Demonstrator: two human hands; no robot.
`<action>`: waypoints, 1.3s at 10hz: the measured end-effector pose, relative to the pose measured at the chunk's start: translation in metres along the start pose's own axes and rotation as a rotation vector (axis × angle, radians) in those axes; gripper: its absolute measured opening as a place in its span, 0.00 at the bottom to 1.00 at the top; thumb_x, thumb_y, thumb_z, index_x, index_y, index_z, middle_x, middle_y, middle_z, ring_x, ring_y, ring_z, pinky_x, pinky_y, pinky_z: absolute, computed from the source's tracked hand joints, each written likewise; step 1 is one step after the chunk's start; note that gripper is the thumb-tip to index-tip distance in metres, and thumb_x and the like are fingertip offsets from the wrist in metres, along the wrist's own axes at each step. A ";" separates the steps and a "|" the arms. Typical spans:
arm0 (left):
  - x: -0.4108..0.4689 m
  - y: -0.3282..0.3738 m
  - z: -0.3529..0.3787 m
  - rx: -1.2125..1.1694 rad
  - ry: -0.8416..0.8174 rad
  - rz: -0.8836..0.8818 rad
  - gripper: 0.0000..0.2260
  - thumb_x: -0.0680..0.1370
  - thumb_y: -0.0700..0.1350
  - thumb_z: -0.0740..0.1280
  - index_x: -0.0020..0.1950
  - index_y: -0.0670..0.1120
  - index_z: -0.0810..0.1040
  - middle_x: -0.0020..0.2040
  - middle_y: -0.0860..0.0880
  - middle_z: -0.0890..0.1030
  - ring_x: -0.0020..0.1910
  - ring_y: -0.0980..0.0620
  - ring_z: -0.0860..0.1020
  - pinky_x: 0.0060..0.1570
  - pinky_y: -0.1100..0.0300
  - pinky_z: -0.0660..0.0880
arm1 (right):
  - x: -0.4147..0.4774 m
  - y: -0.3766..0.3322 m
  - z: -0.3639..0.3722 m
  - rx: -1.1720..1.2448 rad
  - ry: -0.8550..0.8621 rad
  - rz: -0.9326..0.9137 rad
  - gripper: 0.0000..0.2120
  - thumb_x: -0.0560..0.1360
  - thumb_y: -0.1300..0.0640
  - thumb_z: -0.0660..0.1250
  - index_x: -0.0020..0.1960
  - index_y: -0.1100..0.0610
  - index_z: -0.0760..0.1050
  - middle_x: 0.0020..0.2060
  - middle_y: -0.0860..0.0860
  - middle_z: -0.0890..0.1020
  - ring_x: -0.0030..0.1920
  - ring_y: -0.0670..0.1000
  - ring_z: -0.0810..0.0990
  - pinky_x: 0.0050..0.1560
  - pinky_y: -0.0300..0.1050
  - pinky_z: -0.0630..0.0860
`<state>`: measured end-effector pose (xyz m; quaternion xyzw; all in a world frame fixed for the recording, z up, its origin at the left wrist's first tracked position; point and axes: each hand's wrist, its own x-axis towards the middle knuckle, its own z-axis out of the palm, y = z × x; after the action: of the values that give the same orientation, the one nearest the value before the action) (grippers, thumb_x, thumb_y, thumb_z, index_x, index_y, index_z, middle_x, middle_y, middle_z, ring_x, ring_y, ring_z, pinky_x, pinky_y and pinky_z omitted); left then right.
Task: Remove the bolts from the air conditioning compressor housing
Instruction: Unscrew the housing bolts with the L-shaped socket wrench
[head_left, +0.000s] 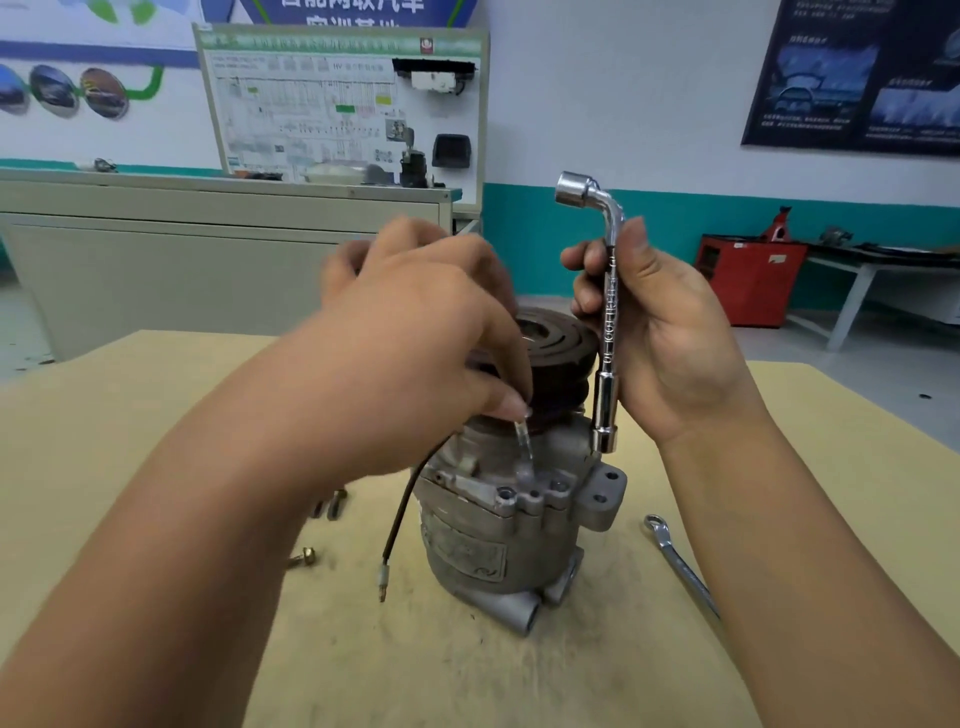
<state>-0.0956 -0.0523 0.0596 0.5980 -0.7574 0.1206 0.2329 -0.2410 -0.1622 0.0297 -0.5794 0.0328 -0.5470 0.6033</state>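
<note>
The grey air conditioning compressor (498, 545) stands upright on the tan table, its dark pulley (561, 343) on top. My left hand (415, 338) hovers over the housing and pinches a long bolt (523, 447) between fingertips; the bolt is blurred, its lower end at a hole in the housing flange. My right hand (660, 332) grips a chrome L-shaped socket wrench (607, 322) held upright beside the pulley, its lower socket just above the housing's right ear. Two loose bolts (332, 504) lie left of the compressor, and another brass-headed bolt (306, 558) lies nearer me.
A combination wrench (680, 566) lies on the table (156, 415) right of the compressor. A black wire (400, 525) hangs from the housing toward the table. Behind are a grey bench (208, 218), a training board and a red stand (748, 275).
</note>
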 end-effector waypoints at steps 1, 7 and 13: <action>-0.016 -0.025 -0.018 -0.035 -0.042 -0.044 0.16 0.53 0.71 0.56 0.37 0.75 0.75 0.49 0.71 0.70 0.55 0.63 0.58 0.61 0.53 0.58 | 0.000 -0.001 0.001 -0.020 -0.005 0.020 0.12 0.69 0.49 0.64 0.33 0.54 0.81 0.36 0.49 0.82 0.31 0.43 0.74 0.36 0.33 0.74; -0.039 -0.111 0.078 0.336 -0.689 -0.516 0.05 0.74 0.49 0.70 0.49 0.55 0.82 0.53 0.52 0.76 0.57 0.50 0.59 0.66 0.46 0.53 | -0.002 -0.002 0.000 -0.016 0.013 0.051 0.13 0.71 0.52 0.63 0.33 0.55 0.81 0.37 0.49 0.82 0.32 0.43 0.73 0.35 0.34 0.74; -0.018 -0.115 0.081 0.456 -0.902 -0.479 0.12 0.76 0.52 0.69 0.58 0.55 0.80 0.59 0.50 0.73 0.40 0.53 0.56 0.42 0.57 0.58 | -0.002 -0.002 0.001 -0.037 0.016 0.039 0.13 0.71 0.53 0.63 0.33 0.55 0.81 0.37 0.49 0.82 0.32 0.43 0.73 0.36 0.33 0.74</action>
<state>0.0012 -0.1033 -0.0299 0.7808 -0.5799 -0.0426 -0.2285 -0.2423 -0.1595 0.0302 -0.5852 0.0589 -0.5391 0.6028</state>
